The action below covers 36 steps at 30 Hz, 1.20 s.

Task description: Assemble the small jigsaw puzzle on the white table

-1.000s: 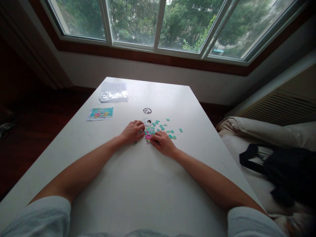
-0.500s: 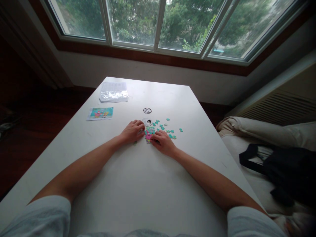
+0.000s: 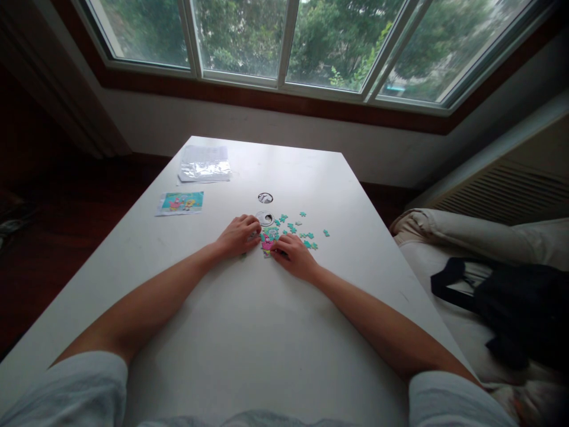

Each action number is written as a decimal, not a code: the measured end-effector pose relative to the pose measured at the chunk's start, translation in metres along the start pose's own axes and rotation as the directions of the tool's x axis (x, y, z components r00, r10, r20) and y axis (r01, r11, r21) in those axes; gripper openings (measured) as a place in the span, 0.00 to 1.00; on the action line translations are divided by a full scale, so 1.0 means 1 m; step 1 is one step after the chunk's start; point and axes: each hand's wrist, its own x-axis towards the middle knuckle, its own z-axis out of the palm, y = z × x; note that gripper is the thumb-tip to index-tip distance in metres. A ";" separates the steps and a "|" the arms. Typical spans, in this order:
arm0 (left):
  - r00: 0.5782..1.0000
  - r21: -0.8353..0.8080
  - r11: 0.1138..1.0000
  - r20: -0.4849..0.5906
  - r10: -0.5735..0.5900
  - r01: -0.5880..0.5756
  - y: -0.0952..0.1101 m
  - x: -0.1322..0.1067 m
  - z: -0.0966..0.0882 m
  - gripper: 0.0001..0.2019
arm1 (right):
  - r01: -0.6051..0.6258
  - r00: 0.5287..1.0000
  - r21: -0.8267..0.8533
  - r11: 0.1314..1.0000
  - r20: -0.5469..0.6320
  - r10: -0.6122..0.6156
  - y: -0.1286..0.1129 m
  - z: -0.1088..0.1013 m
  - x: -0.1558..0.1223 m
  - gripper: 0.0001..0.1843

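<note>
Loose pieces (image 3: pixel 306 236) right of puzzle (image 3: pixel 268 242)

Table (image 3: pixel 249 332) matt white, smooth; bag (image 3: pixel 204 165) glossy clear plastic.

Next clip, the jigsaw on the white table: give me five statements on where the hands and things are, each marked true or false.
1. Both hands rest on the table at the joined puzzle patch. True: the left hand is at its left, the right hand at its right.
2. Loose teal pieces lie beyond the right hand. True.
3. The picture card lies under the right hand. False: it lies apart, far to the left of the left hand.
4. The clear plastic bag is at the table's far left corner. True.
5. The black bag sits on the table. False: it lies off the table, on the light cushion to the right.
</note>
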 end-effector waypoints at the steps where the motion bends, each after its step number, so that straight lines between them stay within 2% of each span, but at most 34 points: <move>1: 1.000 0.000 1.000 0.000 -0.003 0.003 0.000 0.000 0.000 0.07 | 0.000 1.000 0.001 1.000 0.000 0.000 0.000 0.000 0.000 0.06; 36: 1.000 -0.014 1.000 -0.001 -0.004 0.004 0.001 0.000 -0.001 0.07 | 0.014 1.000 0.034 0.999 -0.017 -0.014 -0.001 -0.004 0.002 0.11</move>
